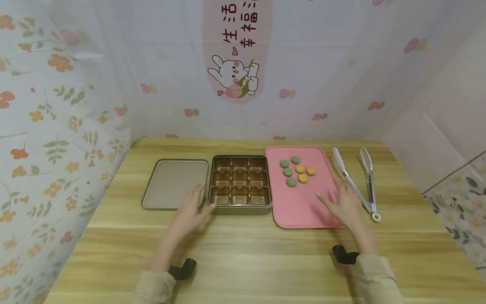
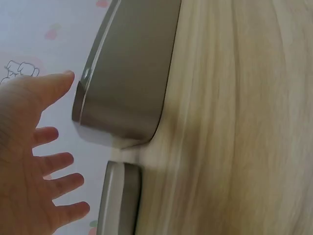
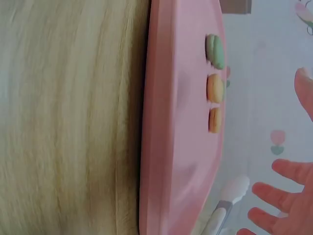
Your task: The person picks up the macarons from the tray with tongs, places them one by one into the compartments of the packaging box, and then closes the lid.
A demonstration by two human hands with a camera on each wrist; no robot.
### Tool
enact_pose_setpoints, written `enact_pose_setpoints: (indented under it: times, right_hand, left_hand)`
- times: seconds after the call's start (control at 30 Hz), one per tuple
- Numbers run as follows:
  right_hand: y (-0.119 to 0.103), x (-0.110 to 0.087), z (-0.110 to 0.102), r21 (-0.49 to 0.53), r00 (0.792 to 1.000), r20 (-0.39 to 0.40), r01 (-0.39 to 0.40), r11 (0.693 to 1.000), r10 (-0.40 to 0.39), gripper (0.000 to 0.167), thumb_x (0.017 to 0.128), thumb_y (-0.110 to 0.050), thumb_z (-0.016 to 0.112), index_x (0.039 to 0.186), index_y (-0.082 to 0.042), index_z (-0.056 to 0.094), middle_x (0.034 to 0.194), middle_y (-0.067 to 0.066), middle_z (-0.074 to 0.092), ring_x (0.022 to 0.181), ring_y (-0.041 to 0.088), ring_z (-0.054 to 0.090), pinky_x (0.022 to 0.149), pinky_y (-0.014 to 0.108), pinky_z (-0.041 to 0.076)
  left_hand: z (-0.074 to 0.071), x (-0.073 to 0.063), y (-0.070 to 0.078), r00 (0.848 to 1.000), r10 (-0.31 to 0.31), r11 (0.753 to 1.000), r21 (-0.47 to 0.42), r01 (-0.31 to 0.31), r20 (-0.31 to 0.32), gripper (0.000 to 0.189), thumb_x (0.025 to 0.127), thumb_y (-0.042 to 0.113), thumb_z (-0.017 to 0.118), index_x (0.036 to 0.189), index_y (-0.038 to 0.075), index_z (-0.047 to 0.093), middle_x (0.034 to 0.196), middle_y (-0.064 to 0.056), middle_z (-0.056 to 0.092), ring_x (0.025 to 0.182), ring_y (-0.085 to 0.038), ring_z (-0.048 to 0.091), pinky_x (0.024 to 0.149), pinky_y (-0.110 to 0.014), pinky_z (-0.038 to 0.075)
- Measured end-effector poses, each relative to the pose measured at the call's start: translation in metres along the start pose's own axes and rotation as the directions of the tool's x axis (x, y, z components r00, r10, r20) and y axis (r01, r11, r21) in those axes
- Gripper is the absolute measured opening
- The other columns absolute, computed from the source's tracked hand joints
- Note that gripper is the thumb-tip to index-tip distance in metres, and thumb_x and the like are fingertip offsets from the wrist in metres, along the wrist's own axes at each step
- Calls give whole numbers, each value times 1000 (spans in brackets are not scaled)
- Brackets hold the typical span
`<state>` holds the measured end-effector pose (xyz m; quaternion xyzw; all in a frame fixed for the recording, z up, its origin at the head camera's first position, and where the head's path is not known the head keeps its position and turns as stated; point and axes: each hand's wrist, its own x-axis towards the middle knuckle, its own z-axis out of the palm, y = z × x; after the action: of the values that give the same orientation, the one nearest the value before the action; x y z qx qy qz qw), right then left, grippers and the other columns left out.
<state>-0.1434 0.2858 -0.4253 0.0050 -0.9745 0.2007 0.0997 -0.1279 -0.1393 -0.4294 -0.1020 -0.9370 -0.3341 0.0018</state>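
My left hand (image 1: 190, 213) hovers with spread fingers at the gap between a flat grey-brown lid (image 1: 176, 181) and a box (image 1: 239, 210) of the same colour. Inside that box sits a brown insert (image 1: 239, 179) split into several square compartments. In the left wrist view the thumb is close to the box's corner, and the hand holds nothing. My right hand (image 1: 345, 204), fingers apart and empty, is over the right edge of a pink tray (image 1: 296, 211). Green macarons (image 1: 291, 182) and yellow macarons (image 1: 302, 178) lie grouped on the tray's far half.
Metal tongs (image 1: 366, 192) with pale scalloped tips lie spread just right of the tray. Everything rests on a wood-grain table (image 1: 243, 261). Behind it hangs a printed cloth (image 1: 163, 84), with floral cloth (image 1: 68, 169) along the left side.
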Motion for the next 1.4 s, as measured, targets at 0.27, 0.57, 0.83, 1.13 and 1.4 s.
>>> enact_pose_setpoints:
  times: [0.27, 0.57, 0.83, 1.13, 1.4]
  right_hand:
    - [10, 5, -5, 56, 993, -13, -113, 992, 114, 79, 84, -45, 59, 134, 11, 33, 128, 42, 36, 115, 57, 35, 94, 68, 30]
    - [31, 10, -11, 62, 968, -7, -250, 966, 250, 89, 83, -51, 58, 133, 16, 30, 128, 44, 33, 117, 57, 32, 96, 66, 29]
    - [39, 14, -13, 93, 939, -23, -341, 935, 344, 91, 82, -53, 56, 136, 14, 26, 127, 44, 32, 116, 58, 31, 98, 64, 28]
    - [55, 22, -12, 175, 865, 4, -495, 851, 502, 101, 77, -53, 64, 138, 14, 19, 134, 43, 21, 121, 54, 26, 100, 62, 29]
    - [72, 26, -11, 113, 844, 99, -536, 837, 527, 112, 76, -58, 61, 135, 21, 8, 131, 47, 17, 117, 57, 25, 100, 64, 28]
  left_hand:
    - [9, 5, 4, 1000, -7, 999, -41, 8, 27, 86, 84, 44, 60, 145, 2, 16, 149, -24, 18, 135, -43, 23, 109, -56, 23]
    - [15, 12, 6, 996, -32, 997, -72, 38, 88, 98, 81, 48, 63, 146, 1, 7, 151, -24, 10, 138, -40, 15, 112, -52, 17]
    - [18, 15, 6, 995, -31, 993, -112, 42, 99, 102, 80, 51, 62, 146, 0, 4, 152, -23, 8, 139, -39, 12, 113, -52, 16]
    - [19, 16, 5, 992, -54, 993, -103, 65, 112, 103, 80, 54, 60, 146, 1, 2, 152, -23, 6, 139, -40, 13, 112, -54, 18]
    - [19, 15, 4, 992, -67, 991, -108, 79, 109, 103, 79, 55, 61, 147, 3, 4, 152, -21, 7, 139, -40, 13, 111, -54, 18]
